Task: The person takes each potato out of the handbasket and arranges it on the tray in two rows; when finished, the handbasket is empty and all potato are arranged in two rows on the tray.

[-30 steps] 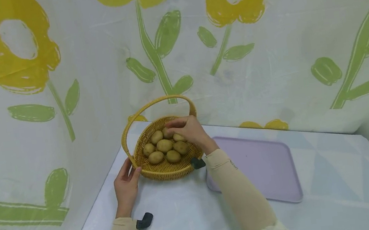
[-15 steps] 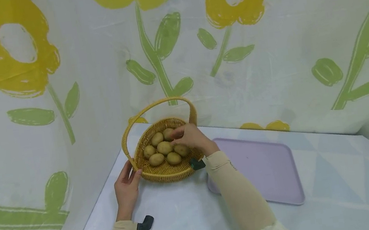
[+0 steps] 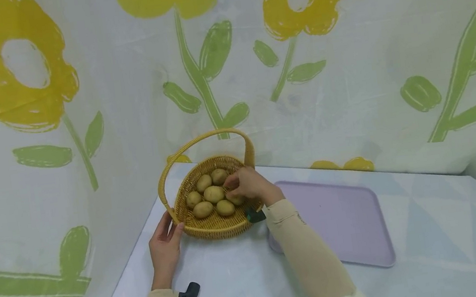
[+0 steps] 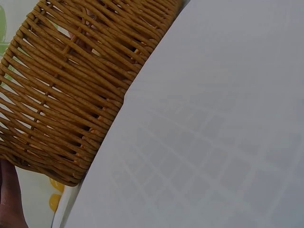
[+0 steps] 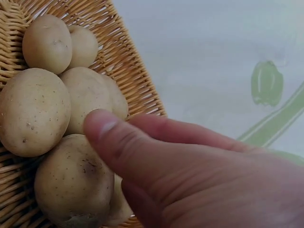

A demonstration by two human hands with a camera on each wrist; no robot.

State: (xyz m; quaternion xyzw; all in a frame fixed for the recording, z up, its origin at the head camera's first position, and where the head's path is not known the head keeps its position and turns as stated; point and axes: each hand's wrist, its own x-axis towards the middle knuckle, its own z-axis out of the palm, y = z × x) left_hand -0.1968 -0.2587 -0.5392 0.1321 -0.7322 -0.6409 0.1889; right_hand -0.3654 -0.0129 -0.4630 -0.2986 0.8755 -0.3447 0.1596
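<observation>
My right hand has shifted a little toward me in the last half second, over the basket's three o'clock side; my left hand has barely moved. Nearest, at eight o'clock, my left hand grasps the wicker basket at the foot of its handle, thumb in front, fingers along the outer side. The lavender tray lies flat between three and four o'clock of the basket, partly behind my right sleeve. Inside the basket, my right thumb and fingers are bent and part-spread, a gap showing between the tips; whether they grasp anything I cannot tell, because the hand covers the spot. A half-hidden potato sits just below them, toward four o'clock, beside the other potatoes. Done well, I judge, thumb and fingers settle on opposite sides of one potato at its widest part, since a tips-only pinch could slip. The crowding calls for a straight upward draw, and a steady left hold should keep the basket from rocking. Farthest, at twelve, flower-print cloth backs the table.
</observation>
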